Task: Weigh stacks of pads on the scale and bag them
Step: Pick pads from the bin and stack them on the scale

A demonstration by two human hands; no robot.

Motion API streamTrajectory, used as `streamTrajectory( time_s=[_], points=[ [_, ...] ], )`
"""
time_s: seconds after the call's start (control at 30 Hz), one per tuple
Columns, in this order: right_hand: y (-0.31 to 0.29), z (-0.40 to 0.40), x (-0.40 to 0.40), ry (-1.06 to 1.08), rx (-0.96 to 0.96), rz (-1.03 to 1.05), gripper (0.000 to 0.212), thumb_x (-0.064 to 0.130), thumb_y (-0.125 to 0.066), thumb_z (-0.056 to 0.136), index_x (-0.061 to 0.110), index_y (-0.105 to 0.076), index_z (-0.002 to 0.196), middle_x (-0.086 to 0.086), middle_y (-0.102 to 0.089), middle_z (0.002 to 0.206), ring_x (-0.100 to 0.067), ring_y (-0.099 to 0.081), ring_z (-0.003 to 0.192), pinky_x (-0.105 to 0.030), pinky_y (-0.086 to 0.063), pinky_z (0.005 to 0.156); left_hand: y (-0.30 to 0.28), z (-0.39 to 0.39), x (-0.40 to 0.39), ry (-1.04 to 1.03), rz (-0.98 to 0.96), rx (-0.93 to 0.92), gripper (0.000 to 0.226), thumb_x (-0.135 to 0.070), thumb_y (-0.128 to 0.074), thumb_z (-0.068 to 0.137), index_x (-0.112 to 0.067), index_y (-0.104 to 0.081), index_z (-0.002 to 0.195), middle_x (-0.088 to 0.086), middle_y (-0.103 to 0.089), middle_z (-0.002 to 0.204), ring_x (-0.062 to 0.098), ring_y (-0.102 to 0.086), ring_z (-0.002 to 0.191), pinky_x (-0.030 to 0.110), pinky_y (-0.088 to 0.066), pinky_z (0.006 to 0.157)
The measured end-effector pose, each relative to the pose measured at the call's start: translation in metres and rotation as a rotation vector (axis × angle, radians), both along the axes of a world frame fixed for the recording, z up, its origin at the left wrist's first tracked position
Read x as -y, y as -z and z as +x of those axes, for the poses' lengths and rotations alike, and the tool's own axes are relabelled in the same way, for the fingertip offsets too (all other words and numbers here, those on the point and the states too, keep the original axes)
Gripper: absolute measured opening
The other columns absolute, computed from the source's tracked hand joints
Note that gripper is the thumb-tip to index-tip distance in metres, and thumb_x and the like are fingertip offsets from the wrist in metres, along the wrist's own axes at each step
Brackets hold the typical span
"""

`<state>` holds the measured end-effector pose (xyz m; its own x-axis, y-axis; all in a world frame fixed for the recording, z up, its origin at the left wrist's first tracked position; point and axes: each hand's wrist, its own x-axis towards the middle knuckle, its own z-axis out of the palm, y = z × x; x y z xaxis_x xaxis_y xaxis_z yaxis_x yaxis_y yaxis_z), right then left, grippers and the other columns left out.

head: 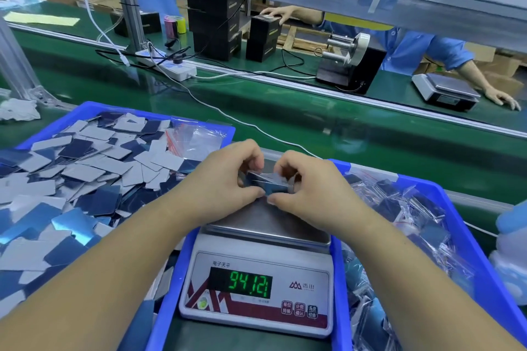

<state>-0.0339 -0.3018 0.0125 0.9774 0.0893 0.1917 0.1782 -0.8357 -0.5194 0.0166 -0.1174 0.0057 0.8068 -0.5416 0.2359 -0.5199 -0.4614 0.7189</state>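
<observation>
Gripping pad stack (266,184), possibly bagged, fingers hiding ends: left hand (228,179), right hand (310,188).

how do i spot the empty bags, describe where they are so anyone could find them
Start at the blue bin of loose pads left of the scale. In its far right corner lies a small pile of clear bags. Unlike the grey and blue pads around them, they are transparent with red zip lines.

The scale (256,291) has a shiny metal top and a smooth white plastic body. Beside it, blue plastic bins (482,253) look glossy.
</observation>
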Motion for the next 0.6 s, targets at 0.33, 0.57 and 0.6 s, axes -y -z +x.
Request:
streamTrajectory(
  time_s=[0.33, 0.57, 0.6],
  points=[
    [0.012, 0.003, -0.007, 0.077, 0.025, -0.05, 0.034, 0.03, -0.075, 0.079, 0.03, -0.063, 0.112, 0.017, -0.061, 0.087, -0.007, -0.048, 0.074, -0.015, -0.033, 0.063, 0.003, -0.01, 0.01, -0.011, 0.004, -0.106, 0.055, -0.003, -0.052, 0.08, -0.048, -0.045, 0.111, -0.024, -0.06, 0.117, -0.002, -0.055, 0.112, 0.036, -0.048, 0.097],
    [0.014, 0.003, -0.012, 0.105, 0.075, 0.033, 0.031, 0.021, -0.076, 0.077, 0.026, -0.068, 0.107, 0.03, -0.059, 0.086, 0.014, -0.051, 0.077, -0.004, -0.034, 0.07, 0.008, -0.012, 0.013, 0.058, -0.047, -0.119, 0.057, -0.008, -0.049, 0.08, -0.044, -0.046, 0.124, -0.018, -0.06, 0.124, 0.003, -0.056, 0.115, 0.03, -0.046, 0.102],
    [0.015, 0.003, -0.011, 0.111, 0.069, 0.022, 0.029, 0.021, -0.074, 0.078, 0.027, -0.068, 0.105, 0.029, -0.059, 0.084, 0.015, -0.051, 0.072, -0.004, -0.035, 0.068, 0.01, -0.01, 0.013, 0.033, -0.019, -0.055, 0.054, -0.01, -0.052, 0.084, -0.041, -0.048, 0.128, -0.017, -0.061, 0.125, -0.001, -0.054, 0.111, 0.019, -0.043, 0.099]
  ],
)
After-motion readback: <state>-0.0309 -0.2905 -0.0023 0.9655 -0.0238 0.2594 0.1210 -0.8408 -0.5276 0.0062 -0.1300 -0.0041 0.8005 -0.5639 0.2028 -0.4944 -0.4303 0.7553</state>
